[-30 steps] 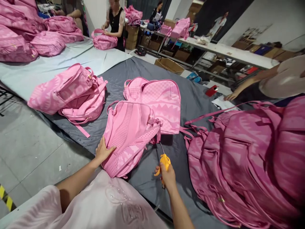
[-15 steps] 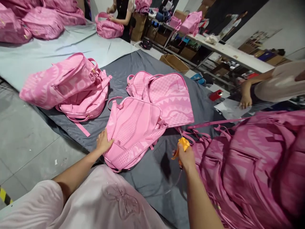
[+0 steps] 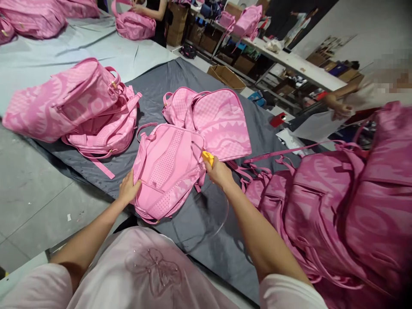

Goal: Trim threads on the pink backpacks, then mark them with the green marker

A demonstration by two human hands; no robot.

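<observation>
A pink backpack (image 3: 170,154) lies on the grey-covered table with its perforated, strapped back panel facing up. My left hand (image 3: 129,189) grips its left edge, thumb on top. In my right hand (image 3: 219,172) is a yellow-orange air blow gun (image 3: 208,157), its thin dark nozzle pointing over the upper right of the back panel. A clear hose (image 3: 227,212) loops down from under that hand to the table. Just behind, the backpack's checked, shark-tooth-patterned front part (image 3: 222,124) lies spread out, touching the panel.
Two pink backpacks (image 3: 71,103) lie stacked at the left table edge. A row of pink backpacks (image 3: 318,193) crowds the right side. Across the table a person's hands (image 3: 337,107) hold white paper (image 3: 313,125). Another person handles a pink bag (image 3: 135,25) at the far left.
My right hand has brought the blow gun left and up, from above the bare table to over the backpack. The left hand stays on its edge. The co-worker's hand has lifted the paper.
</observation>
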